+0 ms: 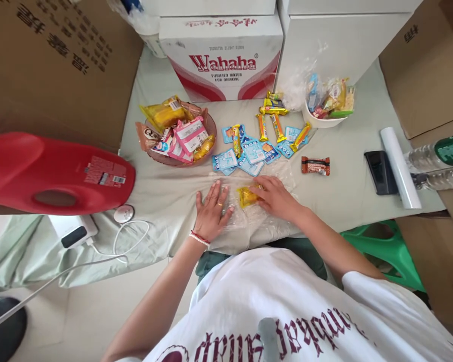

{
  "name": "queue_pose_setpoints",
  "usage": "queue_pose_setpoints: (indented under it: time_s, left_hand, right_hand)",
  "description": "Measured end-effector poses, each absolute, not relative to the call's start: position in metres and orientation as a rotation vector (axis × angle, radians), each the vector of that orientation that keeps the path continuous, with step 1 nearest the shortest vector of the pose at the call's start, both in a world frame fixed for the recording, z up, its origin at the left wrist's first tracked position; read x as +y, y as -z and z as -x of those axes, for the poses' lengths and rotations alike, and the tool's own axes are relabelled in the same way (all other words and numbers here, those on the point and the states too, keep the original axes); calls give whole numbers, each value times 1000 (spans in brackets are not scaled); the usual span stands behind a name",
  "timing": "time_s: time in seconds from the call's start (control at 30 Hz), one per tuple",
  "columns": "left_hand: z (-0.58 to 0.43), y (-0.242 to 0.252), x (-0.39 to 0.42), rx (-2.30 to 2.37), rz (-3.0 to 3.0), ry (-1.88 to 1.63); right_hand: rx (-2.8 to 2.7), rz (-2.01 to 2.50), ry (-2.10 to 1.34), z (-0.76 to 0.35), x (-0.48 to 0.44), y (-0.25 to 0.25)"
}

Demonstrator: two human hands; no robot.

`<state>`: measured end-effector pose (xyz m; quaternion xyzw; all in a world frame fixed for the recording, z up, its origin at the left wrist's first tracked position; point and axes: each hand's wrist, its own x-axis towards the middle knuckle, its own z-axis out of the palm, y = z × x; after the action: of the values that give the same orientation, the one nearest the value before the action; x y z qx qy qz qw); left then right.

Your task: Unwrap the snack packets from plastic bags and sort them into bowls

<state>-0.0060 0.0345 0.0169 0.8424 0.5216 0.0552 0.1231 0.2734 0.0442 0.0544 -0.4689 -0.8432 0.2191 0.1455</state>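
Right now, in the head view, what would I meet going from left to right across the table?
red jug → snack basket → yellow packet → brown snack bar → black phone → water bottles

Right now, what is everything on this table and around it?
yellow packet: one, yellow, on or in the clear bag
clear bag: one, see-through, flat on the cloth
blue sachets: several, blue, mid-table
snack bars: several, orange-yellow, behind the sachets
brown bar: one, brown, right of the sachets
basket: one, brown, left, holding snacks
bowl: one, white, back right, holding snacks
Wahaha box: one, white and red, back
jug: one, red, far left
phone: one, black, right
roll: one, white, beside the phone
left hand: one, flat on the clear bag
right hand: one, fingers on the yellow packet
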Motion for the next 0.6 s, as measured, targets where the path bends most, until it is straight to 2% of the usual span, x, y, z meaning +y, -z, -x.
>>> queue_pose_setpoints:
  time_s: [0.17, 0.33, 0.43, 0.6]
  left_hand:
    - [15, -19, 28, 1509, -2531, -259]
    - [26, -25, 40, 1283, -2541, -192]
    - [35, -30, 50, 1246, -2503, -148]
    - [46, -38, 38, 1084, -2531, -27]
  right_hand:
    - [-2316, 1175, -682, -316, -2, -70]
    - [-2409, 1308, -589, -332, -38, -51]
    - [-2329, 1291, -631, -329, -30, -49]
    - [-2215, 1335, -775, -324, 20, -77]
